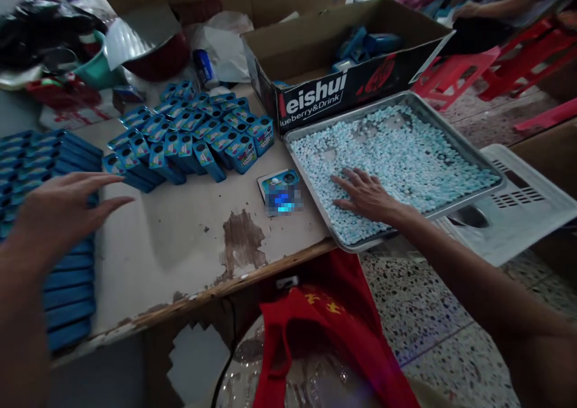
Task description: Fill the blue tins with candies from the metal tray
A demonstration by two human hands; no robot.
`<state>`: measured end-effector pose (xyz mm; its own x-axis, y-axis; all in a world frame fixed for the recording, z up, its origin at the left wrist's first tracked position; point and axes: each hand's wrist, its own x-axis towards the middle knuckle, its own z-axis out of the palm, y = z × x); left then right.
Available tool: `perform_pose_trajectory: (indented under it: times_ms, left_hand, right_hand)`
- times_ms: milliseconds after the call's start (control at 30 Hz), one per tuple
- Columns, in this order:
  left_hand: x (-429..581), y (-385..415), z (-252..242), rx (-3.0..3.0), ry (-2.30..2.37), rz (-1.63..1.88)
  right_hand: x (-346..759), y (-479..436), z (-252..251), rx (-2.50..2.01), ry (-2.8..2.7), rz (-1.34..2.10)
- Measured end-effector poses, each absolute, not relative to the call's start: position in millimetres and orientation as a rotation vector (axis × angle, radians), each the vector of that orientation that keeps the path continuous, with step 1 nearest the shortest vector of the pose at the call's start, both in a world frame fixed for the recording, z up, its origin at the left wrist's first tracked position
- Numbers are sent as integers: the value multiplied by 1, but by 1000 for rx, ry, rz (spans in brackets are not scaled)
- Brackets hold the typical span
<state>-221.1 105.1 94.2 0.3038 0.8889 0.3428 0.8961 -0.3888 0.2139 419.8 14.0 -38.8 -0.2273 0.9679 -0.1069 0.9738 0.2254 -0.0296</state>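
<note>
Right hand (367,197) is resting on pale-blue pellets (415,155) in the metal tray (318,199) at right, fingers spread. Left hand (56,213) is hovering near left blue cartons (70,303), fingers wide, empty. Pellets are looking light, hard, probably slippery; pinch their sides.

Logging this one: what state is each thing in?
Left hand: open, raised, empty
Right hand: open, resting on the pellets
Pellets: loose, spread over the tray
Tray: mostly covered, some thin spots
Single pack: lying flat, apart from the others
Clustered packs: bunched together
Packs at left: in rows
Carton: open, more packs inside
Table: surface peeling near the edge
</note>
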Motion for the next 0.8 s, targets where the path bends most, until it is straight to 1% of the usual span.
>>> perform_pose_trajectory:
  times_ms: [67,133,233,300,367,433,533,633,800]
  left_hand:
    - [-186,101,91,-2569,-1588,-494]
    - [-151,97,89,-2632,-1448,-420]
    - [-113,88,78,-2709,-1373,-379]
    - [-99,81,65,-2776,-1402,-404]
    - [-88,75,48,-2854,-1477,-529]
    - [-75,70,30,-2891,-1596,-757]
    - [-48,64,6,-2832,-1818,-1097]
    - [-18,59,-10,-2780,-1971,-1307]
    - [9,61,-25,-2821,-2018,-1488]
  right_hand:
    - [406,25,-37,1830,2465,-107]
    - [397,32,-35,1839,2479,-181]
    - [400,31,-37,1932,2459,-369]
    - [410,29,-41,2210,2452,-666]
    - [422,29,-45,2590,2370,-1164]
    - [431,30,-48,2849,2192,-1681]
    - [432,33,-48,2958,2035,-2074]
    - [420,32,-49,3008,1939,-2282]
    - [403,30,-47,2928,2004,-2348]
